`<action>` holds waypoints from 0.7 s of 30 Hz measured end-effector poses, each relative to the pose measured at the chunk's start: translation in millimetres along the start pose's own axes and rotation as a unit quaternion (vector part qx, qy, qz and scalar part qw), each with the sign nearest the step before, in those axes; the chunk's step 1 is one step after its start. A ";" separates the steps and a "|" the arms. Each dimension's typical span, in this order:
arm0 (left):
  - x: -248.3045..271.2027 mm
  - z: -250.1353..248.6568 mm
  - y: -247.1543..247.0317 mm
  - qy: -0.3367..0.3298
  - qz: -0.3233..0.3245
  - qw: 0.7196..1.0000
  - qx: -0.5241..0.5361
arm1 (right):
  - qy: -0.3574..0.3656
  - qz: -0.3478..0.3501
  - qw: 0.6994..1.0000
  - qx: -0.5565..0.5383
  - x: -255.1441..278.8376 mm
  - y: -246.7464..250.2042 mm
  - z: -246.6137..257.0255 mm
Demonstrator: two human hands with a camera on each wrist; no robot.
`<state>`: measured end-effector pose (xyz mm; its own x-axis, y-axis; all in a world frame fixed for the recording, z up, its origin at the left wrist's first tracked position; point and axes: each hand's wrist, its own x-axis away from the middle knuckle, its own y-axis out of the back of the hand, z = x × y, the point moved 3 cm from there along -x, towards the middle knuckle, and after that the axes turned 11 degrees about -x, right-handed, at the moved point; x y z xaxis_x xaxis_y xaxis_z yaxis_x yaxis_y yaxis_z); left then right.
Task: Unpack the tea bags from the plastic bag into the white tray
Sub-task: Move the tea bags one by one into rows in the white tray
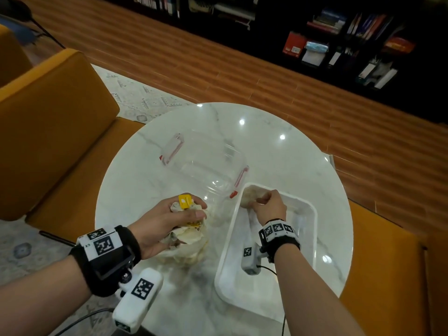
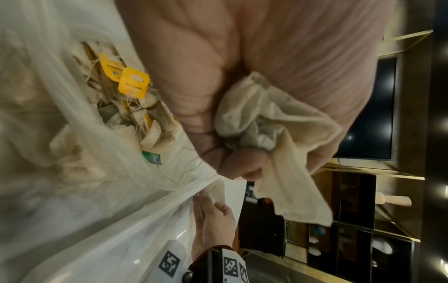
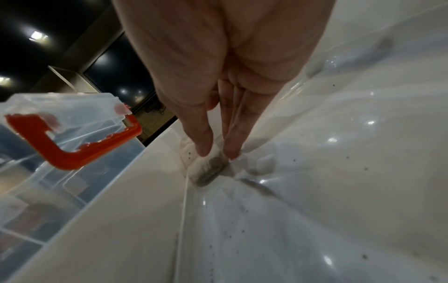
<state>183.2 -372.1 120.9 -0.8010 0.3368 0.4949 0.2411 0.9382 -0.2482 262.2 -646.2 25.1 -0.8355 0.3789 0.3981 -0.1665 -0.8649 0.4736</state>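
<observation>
Table [image 1: 278, 151]: one, round white marble.
White tray [image 1: 308, 238]: one, at the right.
Clear container [image 1: 206, 166]: one, two red clasps.
Plastic bag [image 1: 186, 248]: one, many tea bags inside, uncounted.
Left hand [image 1: 167, 221]: fingers curled round a crumpled tea bag [image 2: 266, 122] above the bag.
Right hand [image 1: 269, 206]: thumb and fingertips pinch one tea bag [image 3: 206, 168] in the tray's far corner.

we can read very little here. a small "13" stands on the white band of the left wrist strap [image 1: 103, 246], beside its square black-and-white marker; similar markers sit on the right wrist strap [image 1: 278, 229] and on both wrist cameras, but they carry no letters. the yellow tea bag tags [image 2: 132, 82] in the plastic bag [image 2: 80, 162] bear print too blurred to make out, as does a small green label [image 2: 151, 157] near them.
</observation>
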 end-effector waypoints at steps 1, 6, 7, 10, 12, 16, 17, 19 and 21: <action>-0.3 -0.1 0.0 -0.001 0.004 1.000 0.002 | 0.005 0.001 1.000 -0.006 2.0 1.3 -0.9; -2.3 -2.0 -4.5 0.001 0.020 1.000 0.002 | 0.062 0.009 0.998 0.000 28.5 16.5 11.7; -2.9 -2.9 -6.0 -0.001 0.023 1.000 0.002 | 0.084 0.009 0.996 -0.007 39.9 21.6 20.2; -5.8 -7.0 -14.1 -0.014 0.030 0.999 -0.008 | 0.160 0.025 0.984 -0.077 87.6 36.1 50.5; -8.2 -10.6 -22.5 -0.025 0.032 0.999 -0.012 | 0.212 0.079 0.964 -0.139 122.8 41.4 68.9; -10.2 -17.2 -42.7 -0.043 0.057 0.997 -0.024 | 0.211 0.213 0.939 -0.168 168.8 44.9 81.8; -10.1 -18.4 -46.8 -0.043 0.061 0.997 -0.029 | 0.219 0.224 0.938 -0.150 174.1 45.1 81.0; -8.7 -19.7 -54.3 -0.042 0.069 0.996 -0.040 | 0.242 0.214 0.938 -0.123 179.6 46.8 78.5; -7.1 -20.4 -60.5 -0.040 0.082 0.995 -0.050 | 0.252 0.191 0.941 -0.124 180.4 49.8 74.6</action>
<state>185.4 -429.6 149.4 -0.7867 0.4824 0.3854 0.4219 0.8757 -0.2349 142.3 -596.4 179.0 -0.9909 -0.1250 0.0495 0.1311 -0.9802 0.1486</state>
